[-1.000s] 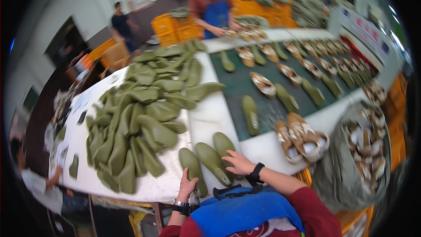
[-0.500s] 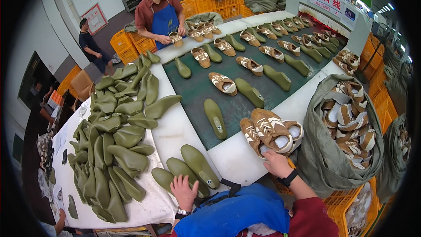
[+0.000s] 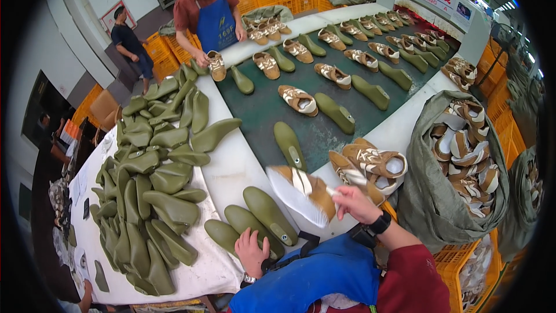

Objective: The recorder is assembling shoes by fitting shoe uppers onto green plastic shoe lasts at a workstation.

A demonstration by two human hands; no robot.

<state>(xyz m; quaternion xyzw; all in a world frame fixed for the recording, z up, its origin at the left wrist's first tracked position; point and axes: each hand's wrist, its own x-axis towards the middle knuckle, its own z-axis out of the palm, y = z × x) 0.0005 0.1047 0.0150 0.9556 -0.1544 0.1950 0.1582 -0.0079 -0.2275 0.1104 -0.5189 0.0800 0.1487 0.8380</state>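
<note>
My right hand [image 3: 355, 203] pinches a brown and white shoe upper [image 3: 306, 183] by its heel end and holds it above the white table edge. Motion blurs the upper a little, and its pale underside faces down and left. My left hand [image 3: 251, 252] rests with fingers apart on the lower end of a green shoe last [image 3: 250, 224]. On either side of that last lie two more, a last [image 3: 220, 234] to the left and a longer last [image 3: 267, 213] to the right. Beyond my right hand sit two brown shoe uppers [image 3: 376, 162] close together.
A green conveyor belt [image 3: 249, 117] carries rows of lasts and uppers. To the left, many lasts are heaped on a white-covered table [image 3: 205, 278]. A grey-green sack [image 3: 425, 197] full of uppers stands at right. Across the belt, a person in a blue apron [image 3: 217, 23] handles an upper.
My right hand has lifted one upper from the small group and brought it leftward over the table edge. My left hand stays on the last. The co-worker's upper has moved nearer the belt.
</note>
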